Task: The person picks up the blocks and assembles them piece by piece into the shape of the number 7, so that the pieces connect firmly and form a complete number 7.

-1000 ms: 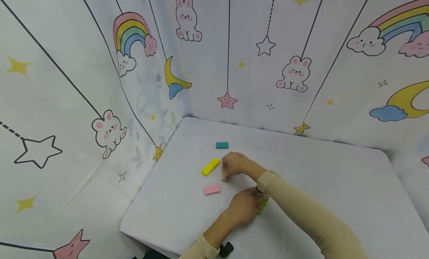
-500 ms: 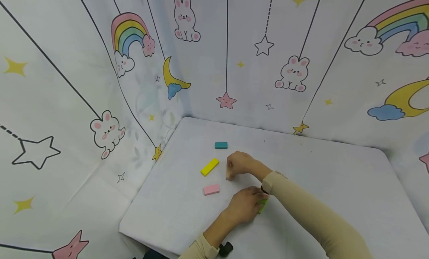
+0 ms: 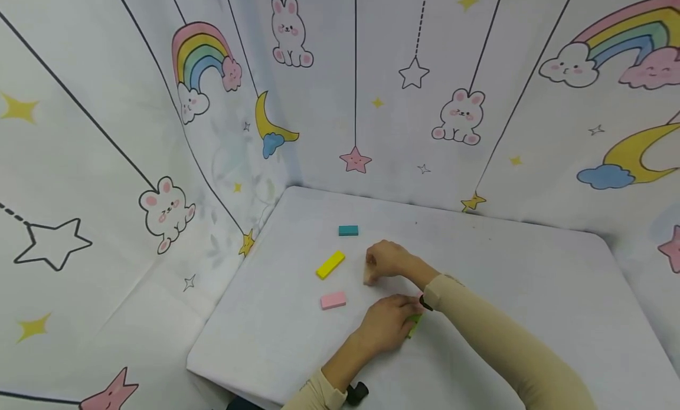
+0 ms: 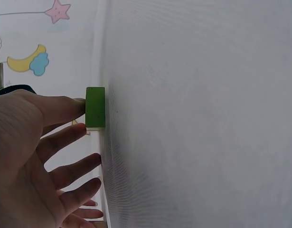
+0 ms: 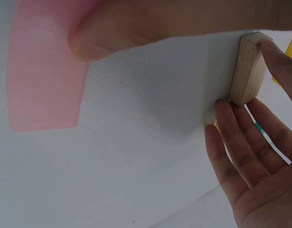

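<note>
My right hand point(image 3: 385, 259) pinches a plain wooden block point(image 5: 248, 71) between thumb and fingertips, standing it on the white table. Nearer the table's front edge, my left hand point(image 3: 388, 321) has its thumb and index fingertip on a green block point(image 4: 95, 107); its other fingers are spread. Beside the green block lies a pink block point(image 5: 46, 85), mostly covered in the head view, with a finger of the left hand on it. To the left of the hands lie a yellow block point(image 3: 330, 265), another pink block point(image 3: 333, 300) and a teal block point(image 3: 348, 230).
A white-covered table point(image 3: 531, 292) fills the lower view, with a printed cloth wall point(image 3: 329, 103) behind it and on the left. A black object point(image 3: 357, 393) sits by the left sleeve.
My right hand has slid the plain wooden block a little to the right, away from the yellow block. The left hand stays by the green block. The head view has shifted slightly.
</note>
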`<state>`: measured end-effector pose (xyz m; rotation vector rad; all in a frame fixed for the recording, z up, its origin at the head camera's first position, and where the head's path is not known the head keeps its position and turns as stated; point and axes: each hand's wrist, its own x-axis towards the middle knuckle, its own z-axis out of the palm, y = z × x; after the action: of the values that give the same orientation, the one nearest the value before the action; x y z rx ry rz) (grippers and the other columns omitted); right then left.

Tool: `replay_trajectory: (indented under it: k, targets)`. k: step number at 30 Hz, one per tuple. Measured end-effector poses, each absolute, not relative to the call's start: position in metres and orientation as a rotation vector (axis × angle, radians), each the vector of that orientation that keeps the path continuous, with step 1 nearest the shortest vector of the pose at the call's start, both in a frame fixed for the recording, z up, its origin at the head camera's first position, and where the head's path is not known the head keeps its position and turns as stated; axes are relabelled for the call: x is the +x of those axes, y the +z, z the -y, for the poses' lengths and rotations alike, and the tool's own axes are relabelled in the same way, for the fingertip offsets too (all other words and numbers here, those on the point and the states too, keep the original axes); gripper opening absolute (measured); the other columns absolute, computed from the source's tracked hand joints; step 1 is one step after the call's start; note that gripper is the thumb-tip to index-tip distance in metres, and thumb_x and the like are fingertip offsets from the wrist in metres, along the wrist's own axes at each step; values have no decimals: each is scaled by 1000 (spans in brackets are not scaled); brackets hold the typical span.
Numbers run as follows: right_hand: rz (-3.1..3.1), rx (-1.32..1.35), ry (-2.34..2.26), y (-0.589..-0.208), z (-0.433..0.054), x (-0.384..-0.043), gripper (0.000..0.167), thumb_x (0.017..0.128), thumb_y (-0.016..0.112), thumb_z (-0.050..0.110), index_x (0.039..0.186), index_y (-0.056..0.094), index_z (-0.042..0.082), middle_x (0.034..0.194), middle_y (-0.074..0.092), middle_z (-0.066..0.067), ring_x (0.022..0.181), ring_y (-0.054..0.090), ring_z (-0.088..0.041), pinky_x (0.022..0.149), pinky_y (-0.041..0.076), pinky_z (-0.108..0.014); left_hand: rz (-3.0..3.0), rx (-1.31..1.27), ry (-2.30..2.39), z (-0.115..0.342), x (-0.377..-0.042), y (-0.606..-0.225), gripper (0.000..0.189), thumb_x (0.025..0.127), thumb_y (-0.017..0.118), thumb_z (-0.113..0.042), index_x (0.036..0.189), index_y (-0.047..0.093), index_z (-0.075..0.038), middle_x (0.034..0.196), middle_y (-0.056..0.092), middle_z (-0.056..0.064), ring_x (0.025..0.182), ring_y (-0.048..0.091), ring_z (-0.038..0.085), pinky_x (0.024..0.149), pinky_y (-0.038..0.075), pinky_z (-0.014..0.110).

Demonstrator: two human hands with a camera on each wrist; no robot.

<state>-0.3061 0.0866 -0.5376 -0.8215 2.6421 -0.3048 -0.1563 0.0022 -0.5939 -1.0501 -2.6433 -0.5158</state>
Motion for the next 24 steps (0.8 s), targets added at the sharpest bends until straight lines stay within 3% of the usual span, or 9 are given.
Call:
replay_trajectory:
  k: [11, 24]
  targets:
    - [-2668, -771, -361, -538, -101, -303, 54, 70, 97, 41, 111, 78, 12, 93, 67, 7, 86, 58, -13, 76, 53, -33, 2713, -1045, -477, -3, -158, -591, 27, 96, 73, -24, 123, 78, -22, 131, 69, -6, 124, 63, 8, 105, 49, 23]
    - [-2686, -731, -411, -538, -121, -303, 51, 70, 97, 41, 106, 77, 11, 90, 67, 5, 83, 59, -15, 75, 53, -35, 2793, -1037, -417, -5, -160, -588, 30, 98, 72, -28, 128, 76, -25, 136, 67, -8, 127, 61, 9, 106, 49, 26]
